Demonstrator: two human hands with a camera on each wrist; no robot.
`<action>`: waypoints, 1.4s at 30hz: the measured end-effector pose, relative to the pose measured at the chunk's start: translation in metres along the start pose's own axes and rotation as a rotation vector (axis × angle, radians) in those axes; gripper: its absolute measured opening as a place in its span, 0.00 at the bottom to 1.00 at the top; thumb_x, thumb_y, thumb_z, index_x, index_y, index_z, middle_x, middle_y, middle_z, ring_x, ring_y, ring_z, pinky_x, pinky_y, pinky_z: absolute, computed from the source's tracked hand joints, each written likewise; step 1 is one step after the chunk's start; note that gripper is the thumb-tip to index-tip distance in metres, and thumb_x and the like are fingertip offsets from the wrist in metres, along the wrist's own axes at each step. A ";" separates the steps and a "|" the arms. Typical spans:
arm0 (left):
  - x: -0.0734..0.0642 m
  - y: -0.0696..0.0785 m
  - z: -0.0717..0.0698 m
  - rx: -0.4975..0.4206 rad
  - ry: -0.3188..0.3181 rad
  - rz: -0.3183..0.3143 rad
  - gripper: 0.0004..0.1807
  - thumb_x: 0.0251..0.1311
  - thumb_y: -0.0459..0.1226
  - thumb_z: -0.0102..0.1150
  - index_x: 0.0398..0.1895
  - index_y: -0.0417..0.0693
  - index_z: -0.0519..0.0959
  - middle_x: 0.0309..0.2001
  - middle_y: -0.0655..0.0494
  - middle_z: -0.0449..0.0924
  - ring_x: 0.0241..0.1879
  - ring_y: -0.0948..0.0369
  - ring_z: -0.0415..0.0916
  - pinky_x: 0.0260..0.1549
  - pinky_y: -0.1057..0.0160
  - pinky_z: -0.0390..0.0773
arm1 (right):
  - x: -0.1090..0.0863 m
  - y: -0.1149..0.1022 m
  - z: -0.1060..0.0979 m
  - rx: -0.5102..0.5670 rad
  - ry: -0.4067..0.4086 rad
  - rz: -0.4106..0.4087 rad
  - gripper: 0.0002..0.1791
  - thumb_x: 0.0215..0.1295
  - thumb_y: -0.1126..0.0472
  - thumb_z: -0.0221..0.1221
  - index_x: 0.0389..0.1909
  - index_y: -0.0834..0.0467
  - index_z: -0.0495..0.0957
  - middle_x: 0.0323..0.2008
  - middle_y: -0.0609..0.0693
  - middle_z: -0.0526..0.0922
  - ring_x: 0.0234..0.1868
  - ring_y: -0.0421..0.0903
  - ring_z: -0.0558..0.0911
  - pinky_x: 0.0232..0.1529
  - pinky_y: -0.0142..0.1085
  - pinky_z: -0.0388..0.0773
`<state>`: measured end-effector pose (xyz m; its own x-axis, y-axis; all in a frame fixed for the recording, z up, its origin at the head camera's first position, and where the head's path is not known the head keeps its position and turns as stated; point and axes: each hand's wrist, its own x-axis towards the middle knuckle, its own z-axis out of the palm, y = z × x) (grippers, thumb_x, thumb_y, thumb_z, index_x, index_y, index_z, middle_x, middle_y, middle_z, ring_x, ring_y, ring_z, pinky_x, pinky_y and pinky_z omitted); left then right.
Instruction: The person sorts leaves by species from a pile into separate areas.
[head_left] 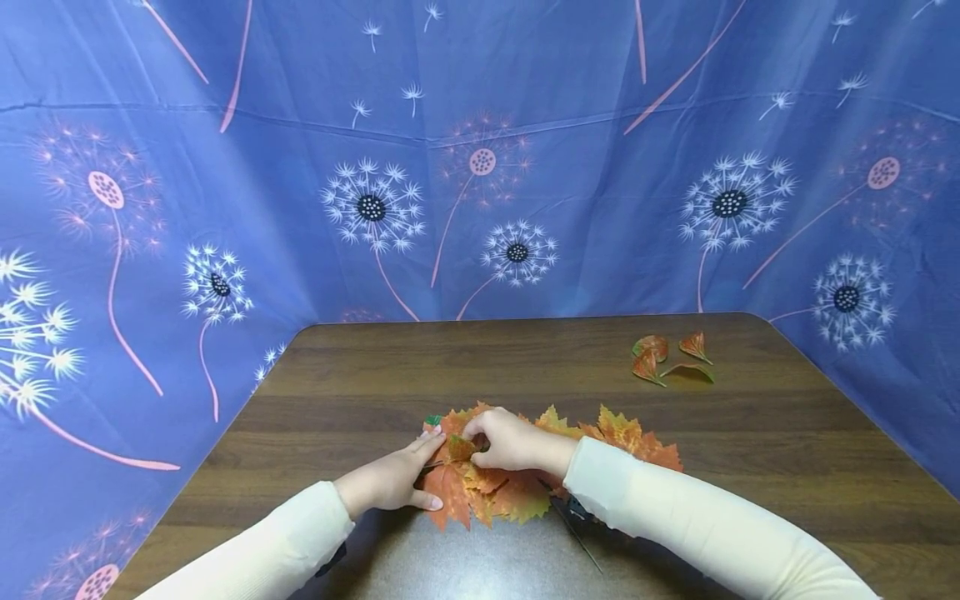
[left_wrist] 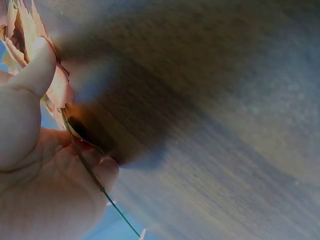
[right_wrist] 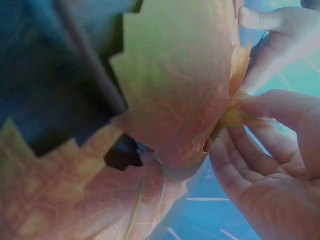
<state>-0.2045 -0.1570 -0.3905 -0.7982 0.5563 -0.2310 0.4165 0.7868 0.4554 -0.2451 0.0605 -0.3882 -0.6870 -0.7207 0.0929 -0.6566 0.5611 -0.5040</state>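
Orange and yellow artificial maple leaves (head_left: 517, 497) lie in a long bunch near the front of the table. My left hand (head_left: 393, 479) rests at the bunch's left end, fingers stretched out and thumb spread on an orange leaf. In the left wrist view, a thin stem (left_wrist: 86, 162) runs across that palm. With thumb and fingertips, my right hand (head_left: 506, 442) pinches a small yellow-green leaf (head_left: 460, 448) over the bunch's left part. The right wrist view shows the pinched leaf (right_wrist: 232, 116) partly hidden by the fingers. Just above the left fingertips is a small green piece (head_left: 432, 420).
Several loose orange-green leaves (head_left: 648, 358) lie at the back right of the wooden table (head_left: 465, 358). A dark thin stem (head_left: 581, 542) sticks out from under the bunch toward the front. Behind the table hangs a blue cloth (head_left: 600, 208) with dandelion prints.
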 end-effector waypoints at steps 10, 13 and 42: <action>-0.001 -0.002 -0.001 -0.020 -0.006 0.013 0.52 0.55 0.47 0.67 0.75 0.33 0.49 0.76 0.37 0.43 0.74 0.40 0.46 0.67 0.41 0.57 | -0.002 -0.001 -0.014 0.018 0.094 0.027 0.11 0.65 0.66 0.60 0.47 0.60 0.83 0.49 0.54 0.85 0.52 0.48 0.83 0.51 0.41 0.80; 0.000 -0.003 -0.001 -0.017 -0.006 0.001 0.53 0.55 0.47 0.67 0.75 0.34 0.48 0.77 0.38 0.43 0.74 0.40 0.46 0.67 0.41 0.58 | -0.004 -0.001 -0.019 0.043 0.106 0.039 0.11 0.65 0.66 0.61 0.47 0.60 0.84 0.48 0.54 0.86 0.50 0.49 0.83 0.49 0.41 0.80; 0.000 0.002 0.004 -0.007 0.067 0.010 0.54 0.48 0.45 0.73 0.73 0.30 0.53 0.74 0.34 0.47 0.74 0.39 0.46 0.65 0.40 0.60 | -0.031 0.013 -0.063 0.209 0.363 0.253 0.08 0.62 0.69 0.62 0.40 0.59 0.84 0.33 0.50 0.85 0.35 0.45 0.84 0.39 0.39 0.81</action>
<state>-0.2022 -0.1540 -0.3927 -0.8213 0.5451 -0.1684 0.4220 0.7790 0.4638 -0.2521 0.1159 -0.3437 -0.9056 -0.3629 0.2197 -0.4040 0.5794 -0.7078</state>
